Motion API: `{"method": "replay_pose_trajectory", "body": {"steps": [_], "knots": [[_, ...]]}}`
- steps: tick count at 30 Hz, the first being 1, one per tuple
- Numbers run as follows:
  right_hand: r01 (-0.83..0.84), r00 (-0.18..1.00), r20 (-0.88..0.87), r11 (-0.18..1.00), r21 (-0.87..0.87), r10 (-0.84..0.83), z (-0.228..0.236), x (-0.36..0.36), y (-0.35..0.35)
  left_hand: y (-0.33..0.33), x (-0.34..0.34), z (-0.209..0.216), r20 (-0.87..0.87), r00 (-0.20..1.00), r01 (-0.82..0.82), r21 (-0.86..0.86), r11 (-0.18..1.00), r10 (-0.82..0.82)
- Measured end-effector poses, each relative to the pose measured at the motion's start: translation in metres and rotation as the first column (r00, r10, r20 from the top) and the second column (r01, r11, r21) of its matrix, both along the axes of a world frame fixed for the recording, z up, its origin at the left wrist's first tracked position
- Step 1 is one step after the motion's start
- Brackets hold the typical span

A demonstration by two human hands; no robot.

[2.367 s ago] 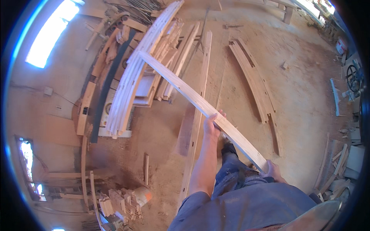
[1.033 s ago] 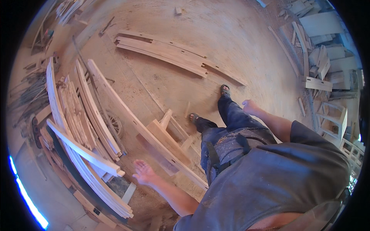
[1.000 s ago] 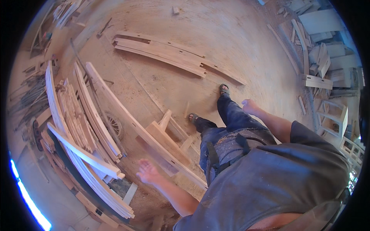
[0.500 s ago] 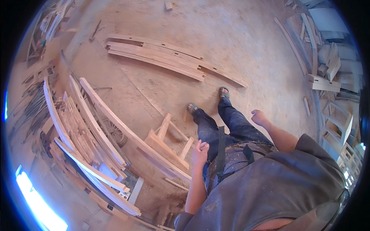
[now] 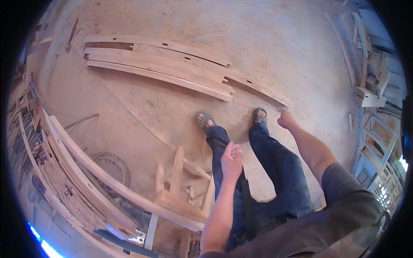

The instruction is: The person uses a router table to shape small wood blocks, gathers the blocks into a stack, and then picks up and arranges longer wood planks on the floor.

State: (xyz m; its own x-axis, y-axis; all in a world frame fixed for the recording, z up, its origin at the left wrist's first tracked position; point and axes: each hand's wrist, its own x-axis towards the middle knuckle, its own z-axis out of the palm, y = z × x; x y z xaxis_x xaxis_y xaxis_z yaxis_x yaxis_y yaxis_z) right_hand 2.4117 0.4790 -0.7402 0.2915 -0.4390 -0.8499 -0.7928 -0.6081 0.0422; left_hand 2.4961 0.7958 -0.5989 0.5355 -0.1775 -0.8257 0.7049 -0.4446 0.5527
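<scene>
My left hand (image 5: 232,162) hangs over my left thigh with its fingers loosely curled in, and nothing shows in it. My right hand (image 5: 287,120) is also curled and without a visible object, out in front of my right leg. Just beyond it, in the picture, is the end of a long wooden rail (image 5: 262,88) with slots cut in it. Beside that rail lie several more planed boards (image 5: 159,66) on the dusty floor, some with notched ends. Both hands are apart from the wood.
At left, a long timber (image 5: 101,172) crosses a wooden trestle (image 5: 176,176) above a spoked wheel (image 5: 112,172). Several stacked wood strips (image 5: 64,182) lie beyond it. Wooden frames (image 5: 378,137) and a block pile (image 5: 371,98) line the right side. My sandalled feet stand before the boards.
The boards on the floor now appear nearer and larger. My left foot has shifted, and both arms reach further forward. The stacked timber has slid toward the lower left of the view.
</scene>
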Motion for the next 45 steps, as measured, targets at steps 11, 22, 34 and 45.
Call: {"method": "replay_pose_trajectory", "body": {"steps": [11,22,34,45], "knots": [[-0.381,0.885,0.076,0.809,-0.448,0.459,-0.238,0.035,-0.013,-0.028,0.072,-0.086,0.378,0.885,0.276,0.043,0.96,-0.271],[-0.605,0.789,0.05,0.788,-0.11,0.613,-0.202,0.124,-0.015,-0.006,0.119,-0.074,0.474,0.841,0.269,0.05,0.962,-0.26],[-0.57,0.566,0.592,0.791,-0.223,0.574,-0.157,0.392,0.156,-0.004,0.146,-0.056,0.61,0.737,0.292,0.099,0.951,-0.29],[-0.47,0.499,0.655,0.812,-0.346,0.568,-0.26,0.389,0.113,0.026,0.143,-0.028,0.743,0.499,0.313,0.325,0.892,-0.446]]}}
